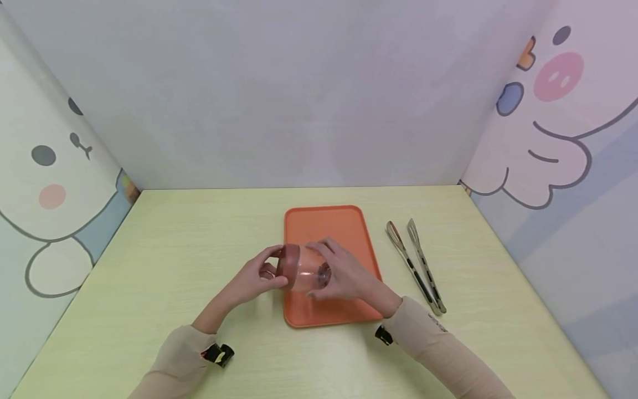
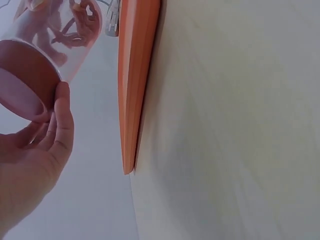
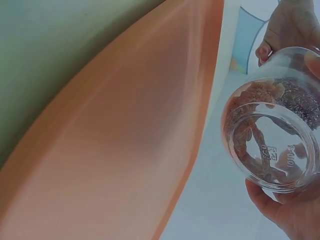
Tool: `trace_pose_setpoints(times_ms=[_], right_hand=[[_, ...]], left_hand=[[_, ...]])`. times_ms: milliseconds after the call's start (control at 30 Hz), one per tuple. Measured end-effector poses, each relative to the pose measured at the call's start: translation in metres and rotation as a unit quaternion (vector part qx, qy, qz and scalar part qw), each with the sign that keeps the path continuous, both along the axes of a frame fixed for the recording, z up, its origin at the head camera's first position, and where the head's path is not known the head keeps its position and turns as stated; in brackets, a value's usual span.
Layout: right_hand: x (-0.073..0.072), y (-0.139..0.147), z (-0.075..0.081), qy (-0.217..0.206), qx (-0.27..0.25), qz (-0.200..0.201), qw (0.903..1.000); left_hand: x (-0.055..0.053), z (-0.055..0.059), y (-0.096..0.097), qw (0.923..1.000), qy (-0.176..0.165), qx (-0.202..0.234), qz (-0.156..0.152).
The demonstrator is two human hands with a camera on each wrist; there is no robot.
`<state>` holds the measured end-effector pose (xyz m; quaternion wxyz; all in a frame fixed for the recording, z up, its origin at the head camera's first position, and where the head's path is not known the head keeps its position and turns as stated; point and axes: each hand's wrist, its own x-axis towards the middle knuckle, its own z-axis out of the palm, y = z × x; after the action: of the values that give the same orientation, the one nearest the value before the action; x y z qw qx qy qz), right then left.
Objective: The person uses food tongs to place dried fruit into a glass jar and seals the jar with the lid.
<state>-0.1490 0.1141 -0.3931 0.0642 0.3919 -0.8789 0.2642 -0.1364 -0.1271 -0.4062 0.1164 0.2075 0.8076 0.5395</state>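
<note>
A clear plastic jar with a brownish-red lid lies sideways in the air above the orange tray. My left hand grips the lid, thumb and fingers curled around its rim. Around the jar's base end, my right hand holds the body between thumb and fingers. Through the clear base in the right wrist view, brown, wrinkled dried pieces show inside, with a darker clump beside them. The lid appears seated on the jar in the left wrist view.
Beneath the jar, the orange tray rests on the pale yellow-green table. A pair of metal tongs lies spread to the tray's right. Walls with cartoon animals stand around the table's sides.
</note>
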Motion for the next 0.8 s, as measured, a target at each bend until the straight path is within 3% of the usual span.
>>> trace_pose_setpoints(times_ms=[100,333,533,800], right_hand=[[0.000,0.002,-0.001,-0.023,-0.020,-0.005,0.9995],[0.001,0.006,-0.003,-0.061,-0.088,-0.022,0.9940],[0.001,0.007,-0.003,-0.083,-0.148,-0.013,0.9854],[0.022,0.001,0.036,-0.134,-0.202,-0.010,0.9701]], left_hand=[[0.000,0.003,0.000,0.9999,0.002,0.009,-0.004],[0.010,0.027,0.003,0.9990,0.010,0.041,-0.016],[0.011,0.027,0.002,0.9985,0.008,0.052,-0.013],[0.008,0.021,0.000,0.9972,0.036,0.065,-0.013]])
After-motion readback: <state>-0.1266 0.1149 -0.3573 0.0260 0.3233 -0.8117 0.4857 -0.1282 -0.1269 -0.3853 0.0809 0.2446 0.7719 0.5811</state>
